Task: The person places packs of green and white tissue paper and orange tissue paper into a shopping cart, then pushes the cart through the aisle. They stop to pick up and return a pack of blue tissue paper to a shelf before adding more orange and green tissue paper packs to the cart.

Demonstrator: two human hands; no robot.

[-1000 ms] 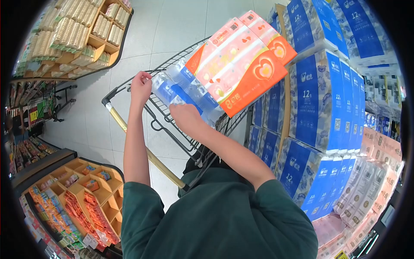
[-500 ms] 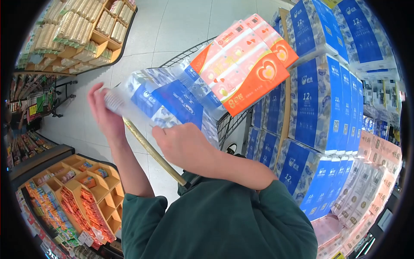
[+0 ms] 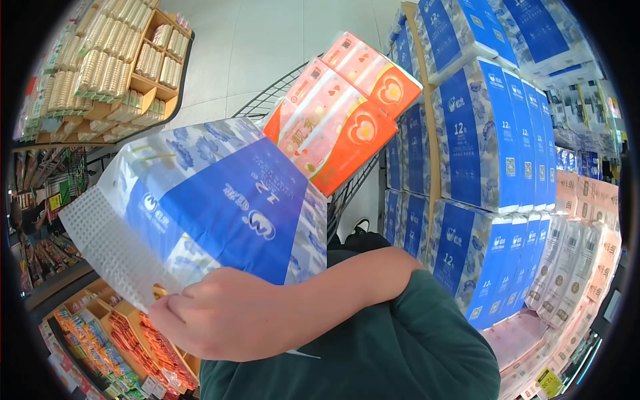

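Observation:
A large blue and white pack of tissue rolls (image 3: pixel 213 207) fills the middle of the view, lifted close to the camera. My right hand (image 3: pixel 227 320) grips it from below at its near edge, with my forearm reaching across from the right. My left hand is hidden, probably behind the pack. Beyond the pack, orange and pink tissue packs (image 3: pixel 333 120) lie stacked in a wire shopping cart (image 3: pixel 267 100).
Stacks of blue 12-roll packs (image 3: pixel 480 133) and pink packs (image 3: pixel 587 253) line the right side. Wooden display racks stand at the upper left (image 3: pixel 113 67) and lower left (image 3: pixel 120 333). Pale tiled floor (image 3: pixel 267 40) stretches ahead.
The blue pack has come out of the cart, up and toward the camera. My right hand moved down under it. My left hand has gone out of sight.

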